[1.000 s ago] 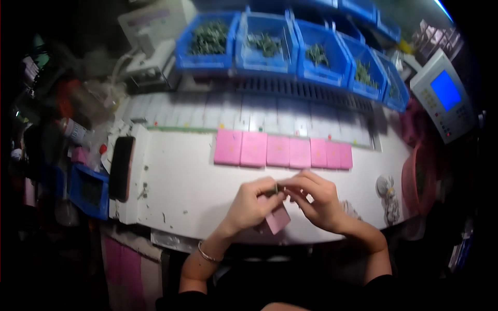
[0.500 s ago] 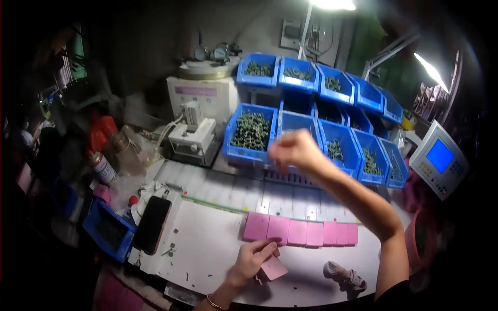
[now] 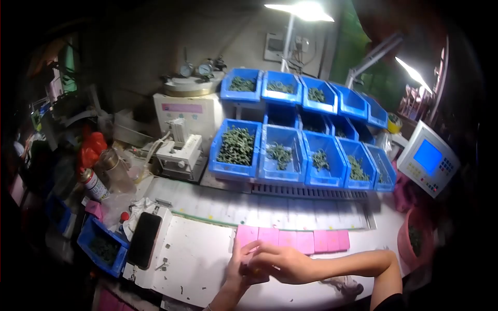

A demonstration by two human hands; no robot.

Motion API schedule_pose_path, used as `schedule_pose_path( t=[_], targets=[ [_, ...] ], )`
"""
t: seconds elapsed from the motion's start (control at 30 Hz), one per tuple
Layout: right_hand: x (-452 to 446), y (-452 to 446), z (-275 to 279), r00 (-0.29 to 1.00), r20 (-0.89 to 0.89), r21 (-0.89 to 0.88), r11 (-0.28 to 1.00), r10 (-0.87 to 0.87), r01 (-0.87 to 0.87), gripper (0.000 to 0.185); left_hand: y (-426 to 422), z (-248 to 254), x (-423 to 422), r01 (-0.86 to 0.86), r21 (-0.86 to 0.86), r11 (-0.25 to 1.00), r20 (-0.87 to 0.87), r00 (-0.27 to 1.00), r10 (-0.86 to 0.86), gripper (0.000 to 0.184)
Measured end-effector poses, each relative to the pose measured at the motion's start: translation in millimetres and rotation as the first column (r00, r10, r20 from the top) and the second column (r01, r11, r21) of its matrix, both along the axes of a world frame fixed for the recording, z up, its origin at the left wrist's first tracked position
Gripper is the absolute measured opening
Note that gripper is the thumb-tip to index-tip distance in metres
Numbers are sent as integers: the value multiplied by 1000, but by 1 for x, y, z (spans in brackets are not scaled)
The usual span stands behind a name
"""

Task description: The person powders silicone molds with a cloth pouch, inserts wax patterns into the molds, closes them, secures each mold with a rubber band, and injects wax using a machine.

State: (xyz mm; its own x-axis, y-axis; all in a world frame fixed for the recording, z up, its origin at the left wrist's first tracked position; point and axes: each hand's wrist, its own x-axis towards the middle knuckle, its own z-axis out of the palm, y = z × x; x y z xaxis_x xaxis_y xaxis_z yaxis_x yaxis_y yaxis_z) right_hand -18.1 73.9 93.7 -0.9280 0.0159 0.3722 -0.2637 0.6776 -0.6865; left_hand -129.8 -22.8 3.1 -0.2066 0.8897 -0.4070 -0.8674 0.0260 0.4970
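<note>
1. Dim workroom, lamps on; white worktop [image 3: 199,259] w/ a few dark scraps on its L side.
2. L hand [image 3: 238,272] & R hand [image 3: 286,263] meet over the front of the worktop, fingers bent in, R overlapping L. Can't tell what they grip, or if they're closed on it; any held pc is hidden.
3. Pink blocks [image 3: 305,242], approx. 7, sit in a row just beyond the hands, edge to edge, partly covered by the R hand.
4. Progress, my read: row's laid out neatly; work at the fingertips looks unfinished. Lots of small green pcs left in the bins.
5. Front blue bins behind: leftmost bin [image 3: 233,169] heaped w/ green pcs; next bin [image 3: 280,176] holds a loose clump, others to the R smaller amts.
6. Upper blue bins [image 3: 241,95]: more green pcs in the L three.
7. Far L, low blue bin [image 3: 89,254] w/ dark pcs, beside phone [image 3: 144,241]. Far R, pink bowl [image 3: 404,242], dark green stuff inside.
</note>
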Motion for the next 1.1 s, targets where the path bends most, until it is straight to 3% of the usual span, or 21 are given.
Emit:
schedule_pose_path(
  t=[0.03, 0.07, 0.1, 0.13, 0.17, 0.2, 0.23, 0.27, 0.3, 0.37, 0.47, 0.57, 0.6, 0.63, 0.7, 0.73, 0.83, 0.87, 0.97, 1.03, 1.1],
  targets=[
    [8, 0, -6, 999, -21, -17, 999, -43, 43, 20, 0, 8, 2, 148, 90, 985, -59, 988, -144, 69],
    [17, 4, -4, 989, -14, -42, 988, -147, 146, 22, 0, 19, 19, 133, 25, 991, -101, 986, -130, 76],
    [26, 9, 1, 953, 44, -22, 954, -298, 300, 23, -6, 35, 26, 228, -5, 974, -291, 931, -219, 78],
    [35, 13, 3, 910, 117, -35, 914, -398, 405, 16, -4, 37, 36, 244, 72, 967, -388, 900, -198, 77],
    [40, 17, -3, 896, 70, -84, 893, -438, 442, 11, -3, 38, 46, 266, 144, 953, -474, 864, -170, 77],
    [49, 27, -24, 913, 3, -2, 913, -409, 409, 16, -3, 41, 48, 342, 146, 928, -448, 860, -247, 76],
    [58, 22, -21, 857, 337, -400, 764, -391, 506, 26, -1, 42, 48, 413, 150, 898, -420, 849, -320, 76],
    [65, 17, -10, 832, 466, -607, 576, -300, 547, 32, 3, 40, 57, 347, 204, 915, -478, 851, -217, 76],
    [72, 22, -38, 870, 241, -459, 740, -429, 492, 34, 7, 38, 67, 280, 263, 923, -527, 843, -105, 78],
    [82, 18, -25, 877, 373, -732, 484, -303, 479, 34, 6, 43, 71, 349, 265, 899, -566, 811, -148, 84],
    [97, 24, -11, 850, 504, -734, 444, -151, 514, 34, 12, 57, 87, 410, 259, 874, -580, 790, -198, 90],
    [105, 30, -28, 849, 512, -747, 418, -134, 517, 31, 15, 59, 92, 527, 205, 825, -566, 752, -339, 94],
    [105, 25, -22, 849, 515, -794, 306, -118, 525, 29, 17, 58, 95, 527, 198, 827, -539, 763, -357, 93],
    [106, 24, -23, 846, 516, -795, 293, -131, 530, 29, 19, 57, 98, 542, 195, 818, -538, 756, -373, 93],
    [109, 23, -29, 840, 529, -841, 58, -121, 538, 28, 25, 53, 103, 565, 224, 794, -545, 748, -378, 92],
    [115, 27, -36, 803, 578, -785, 172, -145, 595, 27, 26, 51, 105, 572, 215, 792, -535, 747, -394, 86],
    [130, 26, -49, 813, 540, -775, 249, -217, 581, 27, 29, 48, 114, 579, 132, 804, -548, 719, -428, 82],
    [135, 20, -46, 762, 611, -772, 53, -215, 633, 28, 31, 45, 117, 578, 127, 806, -550, 717, -428, 82],
    [143, 22, -49, 768, 621, -780, -24, -157, 625, 31, 33, 39, 123, 615, 78, 785, -533, 691, -488, 80],
    [139, 17, -39, 779, 597, -799, -56, -191, 598, 32, 30, 40, 125, 642, 205, 739, -458, 730, -508, 67],
    [138, 16, -40, 787, 576, -815, -85, -219, 573, 32, 28, 39, 129, 628, 207, 750, -474, 735, -485, 66]
  ],
)
